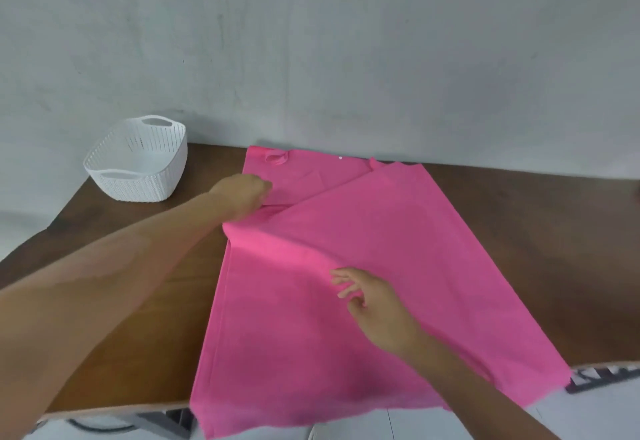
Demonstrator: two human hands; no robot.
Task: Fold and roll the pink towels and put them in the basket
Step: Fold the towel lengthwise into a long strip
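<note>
- We see the left hand (242,194) reaching far forward, its fingers curled round a raised fold of the upper pink towel (398,249); the fingertips are hidden under the cloth.
- The right hand (372,304) lies on the same towel nearer to us, fingers loosely spread and lightly bent, holding nothing.
- The left forearm stretches in a long diagonal from the lower left corner; the right forearm comes in from the lower right, crossing the towel's near edge.
- The upper pink towel lies skewed over a lower pink towel (298,171), whose far corner and hanging loop show by the wall.
- Both towels rest on the brown table (519,232); the near edge of the cloth hangs over the table's front.
- The white basket (138,162) stands on the far left corner, well apart from the towels, with bare table between them and more to the right.
</note>
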